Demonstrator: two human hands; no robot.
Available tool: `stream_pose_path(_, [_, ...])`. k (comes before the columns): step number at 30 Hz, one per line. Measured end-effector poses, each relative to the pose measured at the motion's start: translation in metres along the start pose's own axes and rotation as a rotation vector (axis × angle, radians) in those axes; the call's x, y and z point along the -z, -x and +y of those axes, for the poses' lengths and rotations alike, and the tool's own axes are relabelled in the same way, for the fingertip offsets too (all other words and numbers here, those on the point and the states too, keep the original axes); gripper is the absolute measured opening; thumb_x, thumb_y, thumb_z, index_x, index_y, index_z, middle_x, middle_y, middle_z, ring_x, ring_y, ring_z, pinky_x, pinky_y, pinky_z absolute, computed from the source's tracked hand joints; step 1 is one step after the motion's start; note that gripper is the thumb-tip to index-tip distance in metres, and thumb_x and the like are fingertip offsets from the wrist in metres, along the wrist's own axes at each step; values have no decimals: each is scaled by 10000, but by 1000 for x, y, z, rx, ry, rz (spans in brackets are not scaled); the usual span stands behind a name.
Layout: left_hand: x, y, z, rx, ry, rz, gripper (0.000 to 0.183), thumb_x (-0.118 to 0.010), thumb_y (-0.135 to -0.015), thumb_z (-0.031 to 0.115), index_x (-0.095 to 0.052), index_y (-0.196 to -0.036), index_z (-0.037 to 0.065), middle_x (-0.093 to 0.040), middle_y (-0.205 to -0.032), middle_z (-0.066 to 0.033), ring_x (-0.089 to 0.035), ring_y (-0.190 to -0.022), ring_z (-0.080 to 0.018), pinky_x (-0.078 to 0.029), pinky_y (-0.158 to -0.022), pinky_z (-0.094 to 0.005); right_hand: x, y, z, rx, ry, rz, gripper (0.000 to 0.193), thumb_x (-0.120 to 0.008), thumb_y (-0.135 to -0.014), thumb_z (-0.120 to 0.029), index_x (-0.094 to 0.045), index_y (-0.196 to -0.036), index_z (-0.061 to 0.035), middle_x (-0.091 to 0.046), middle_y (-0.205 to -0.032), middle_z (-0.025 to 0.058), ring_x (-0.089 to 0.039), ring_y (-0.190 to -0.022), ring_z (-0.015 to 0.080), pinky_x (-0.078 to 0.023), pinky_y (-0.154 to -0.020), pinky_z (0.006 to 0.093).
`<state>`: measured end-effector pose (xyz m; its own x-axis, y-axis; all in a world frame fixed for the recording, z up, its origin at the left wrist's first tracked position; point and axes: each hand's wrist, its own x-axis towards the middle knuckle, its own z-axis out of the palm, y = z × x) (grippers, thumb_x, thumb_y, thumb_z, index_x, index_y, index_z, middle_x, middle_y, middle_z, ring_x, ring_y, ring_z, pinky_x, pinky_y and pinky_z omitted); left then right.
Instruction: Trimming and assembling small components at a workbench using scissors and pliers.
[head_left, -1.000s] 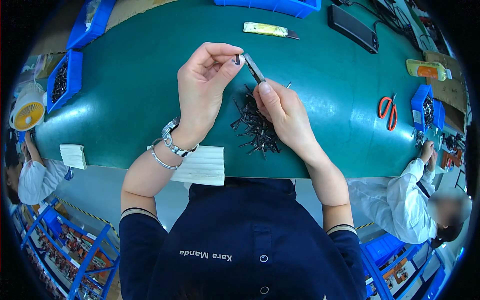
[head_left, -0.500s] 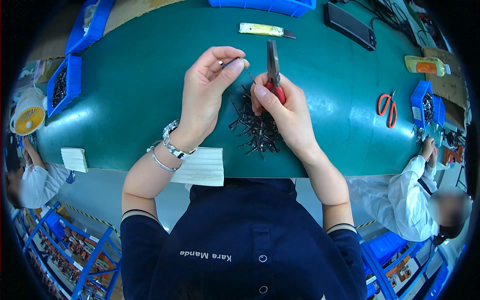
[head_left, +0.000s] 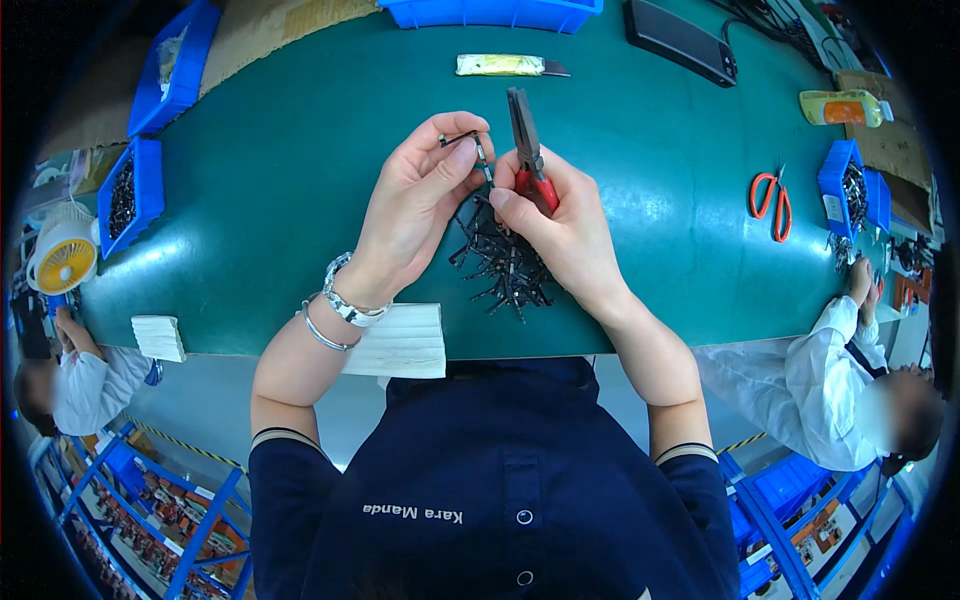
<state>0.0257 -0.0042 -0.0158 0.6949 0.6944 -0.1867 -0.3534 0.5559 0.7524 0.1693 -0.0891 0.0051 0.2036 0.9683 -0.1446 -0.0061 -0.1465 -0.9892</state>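
Now, from the head camera, both hands are up over the green table [head_left: 300, 200]. The left hand [head_left: 415, 205] pinches a small dark part [head_left: 470, 140] between thumb and fingertips, holding it just above the bench. The right hand [head_left: 555, 215] is wrapped around red-handled pliers [head_left: 527, 140], fist closed on the handles, the dark nose pointing up and away from the body, just beside that small part. Whether the pliers' tips are gripping anything, I cannot tell. Right beneath the two hands lies a heap of small black parts [head_left: 505, 265], scattered on the green surface. On the left wrist sit a watch [head_left: 345, 300] and a thin bracelet [head_left: 322, 335]. At the near table edge, beside the left forearm, rests a white pad [head_left: 405, 345]. Off to the right lie orange-handled scissors [head_left: 770, 200], well apart from the hands, and a blue bin [head_left: 838, 185] of dark pieces stands next to them. Far side: a yellow utility knife [head_left: 505, 65].
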Motion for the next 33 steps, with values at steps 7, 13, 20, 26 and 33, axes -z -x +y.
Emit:
stream_pose_path(7, [-11,3,1,-7,-58,6,317,-586,-969,149,-506,-1259,49,-600,-1034,-36,-570,-962,-112,-464,-892,-273,3,-1,0,-73,-208,-48,102,-623,-848,-106,-551,-831,-35,-526,-683,3,-491,-632,69,-404,-591,240])
stream_pose_path(13, [-11,4,-2,-57,-122,-5,388,-592,-966,143,-455,-1317,53,-614,-1024,-37,-573,-960,-108,-460,-882,-254,2,-1,-2,-142,-339,-52,91,-613,-863,-101,-552,-835,-41,-547,-683,7,-541,-636,82,-446,-603,238])
stream_pose_path(20, [-13,5,-8,-124,-225,33,400,-596,-968,166,-438,-1318,52,-613,-1042,-39,-566,-941,-87,-470,-826,-237,-1,0,-3,-183,-387,-40,88,-617,-860,-88,-551,-828,-40,-549,-701,4,-551,-645,83,-453,-604,240])
stream_pose_path(26, [-16,5,-6,-102,-242,62,355,-540,-998,176,-440,-1311,44,-600,-1031,-45,-568,-866,-88,-486,-740,-229,0,1,0,-177,-397,-59,78,-605,-880,-86,-544,-894,-41,-574,-750,29,-568,-688,117,-451,-630,255])
stream_pose_path(33, [-18,6,-1,-42,-247,3,401,-515,-1008,239,-418,-1350,54,-526,-1031,-21,-520,-932,-96,-455,-831,-250,1,0,-2,-246,-526,-38,80,-618,-879,-86,-556,-867,-38,-565,-713,22,-558,-643,95,-463,-606,241])
